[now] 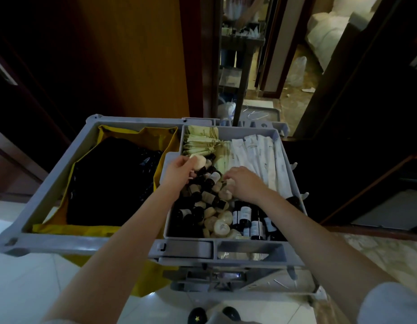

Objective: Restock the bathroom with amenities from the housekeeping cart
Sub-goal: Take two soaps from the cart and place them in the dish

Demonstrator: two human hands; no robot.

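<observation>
Left of the left hand, we note the cart's (62, 240) large bay, lined with a yellow bag (137, 134) that holds a black liner (114, 183). The left hand (177, 170) reaches over the near-left wall of the tray (167, 220), thumb and curled fingers pinching a pale round soap (198, 160) lifted just above the pile. A second pale piece may sit under its lower fingers; we cannot tell what it is.

Below and between the two hands lies a heap of small dark bottles (195, 195), mostly on their sides, mixed with more wrapped soaps (222, 228) toward the near wall. Beyond the left hand, at the tray's far end, cream packets (203, 143) lie stacked.

The right hand (245, 183) is palm down over the middle of the tray, its fingers bent into the heap and its fingertips (227, 177) touching a pale soap there. Whether it has a hold on anything we cannot tell.

Beyond and to the right of that hand, white sachets (261, 148) lie in a row along the tray's right side. Just near of the right wrist, labelled bottles (245, 213) stand upright in the near-right corner.
</observation>
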